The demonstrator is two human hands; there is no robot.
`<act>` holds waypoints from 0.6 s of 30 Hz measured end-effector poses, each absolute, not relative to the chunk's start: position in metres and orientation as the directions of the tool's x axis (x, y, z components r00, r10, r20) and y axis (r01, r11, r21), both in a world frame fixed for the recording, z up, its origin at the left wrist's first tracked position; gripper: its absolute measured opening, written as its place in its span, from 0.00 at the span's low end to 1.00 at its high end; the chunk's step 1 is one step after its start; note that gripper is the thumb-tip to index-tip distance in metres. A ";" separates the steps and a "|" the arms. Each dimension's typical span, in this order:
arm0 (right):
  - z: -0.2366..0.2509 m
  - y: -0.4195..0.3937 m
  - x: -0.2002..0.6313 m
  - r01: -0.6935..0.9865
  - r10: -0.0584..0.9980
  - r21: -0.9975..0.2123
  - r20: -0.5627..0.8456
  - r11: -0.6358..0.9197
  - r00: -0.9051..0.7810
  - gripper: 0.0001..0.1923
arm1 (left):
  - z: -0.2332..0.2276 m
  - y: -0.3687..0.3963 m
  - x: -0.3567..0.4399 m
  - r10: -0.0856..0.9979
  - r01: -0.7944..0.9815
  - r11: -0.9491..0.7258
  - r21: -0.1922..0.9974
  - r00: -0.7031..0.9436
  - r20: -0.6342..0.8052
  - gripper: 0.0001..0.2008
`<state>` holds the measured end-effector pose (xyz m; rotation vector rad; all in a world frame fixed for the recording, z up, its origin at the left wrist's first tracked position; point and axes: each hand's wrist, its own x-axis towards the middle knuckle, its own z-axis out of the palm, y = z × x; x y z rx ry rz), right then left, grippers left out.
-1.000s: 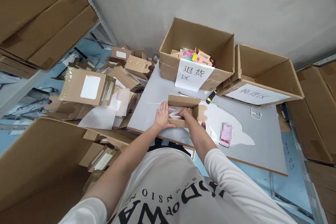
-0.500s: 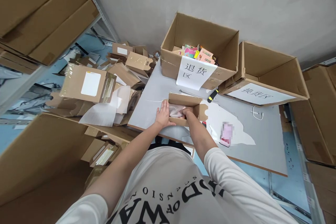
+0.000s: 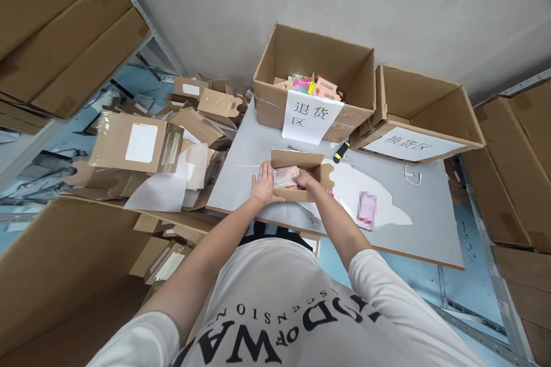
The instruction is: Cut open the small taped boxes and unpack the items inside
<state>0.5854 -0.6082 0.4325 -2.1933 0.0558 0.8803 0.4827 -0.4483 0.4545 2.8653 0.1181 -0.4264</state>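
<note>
A small open cardboard box (image 3: 295,194) sits on the table in front of me. My left hand (image 3: 263,184) lies against its left end with the fingers stretched out. Inside the box is a package in whitish translucent wrapping (image 3: 284,176), with some pinkish colour showing through. My right hand (image 3: 304,179) reaches into the box and grips the right end of this package; the fingertips are partly hidden. The box's flap points right, beside the right wrist.
Behind stand two large cartons with paper signs, the left carton (image 3: 269,106) holding colourful small boxes, the right carton (image 3: 430,83) beside it. A black-and-yellow cutter (image 3: 341,152), a white cable (image 3: 412,175) and a pink blurred item (image 3: 367,210) lie on the table (image 3: 434,206). Used boxes (image 3: 124,146) pile up left.
The wrapped package has shifted and shows more plainly in the box, with my right hand at its end. My left hand stays at the box's left end. The whole view has moved slightly.
</note>
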 end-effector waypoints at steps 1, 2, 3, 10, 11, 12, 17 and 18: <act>0.437 -0.610 0.585 -0.281 0.237 -0.643 -0.597 -0.712 0.766 0.12 | 0.455 -0.448 0.483 0.044 0.114 -0.969 0.220 0.954 -0.297 0.68; 0.442 -0.611 0.584 -0.266 0.245 -0.646 -0.589 -0.715 0.770 0.12 | 0.456 -0.449 0.483 0.046 0.114 -0.970 0.214 0.953 -0.299 0.68; 0.447 -0.613 0.584 -0.253 0.251 -0.649 -0.579 -0.717 0.776 0.13 | 0.456 -0.449 0.483 0.049 0.116 -0.971 0.208 0.952 -0.301 0.67; 0.486 -0.636 0.579 -0.200 0.259 -0.700 -0.491 -0.686 0.832 0.11 | 0.458 -0.450 0.483 0.047 0.108 -0.979 0.173 0.944 -0.327 0.63; 0.492 -0.640 0.579 -0.206 0.261 -0.725 -0.476 -0.658 0.840 0.11 | 0.459 -0.449 0.484 0.043 0.106 -0.978 0.179 0.945 -0.324 0.63; 0.498 -0.644 0.578 -0.211 0.267 -0.758 -0.454 -0.616 0.850 0.11 | 0.459 -0.448 0.485 0.040 0.104 -0.977 0.189 0.948 -0.315 0.62; 0.537 -0.670 0.572 -0.204 0.342 -0.917 -0.324 -0.342 0.882 0.12 | 0.465 -0.443 0.493 0.065 0.140 -0.954 0.266 0.960 -0.272 0.66; 0.545 -0.675 0.570 -0.190 0.365 -0.935 -0.297 -0.300 0.882 0.13 | 0.466 -0.442 0.494 0.065 0.145 -0.944 0.295 0.962 -0.267 0.67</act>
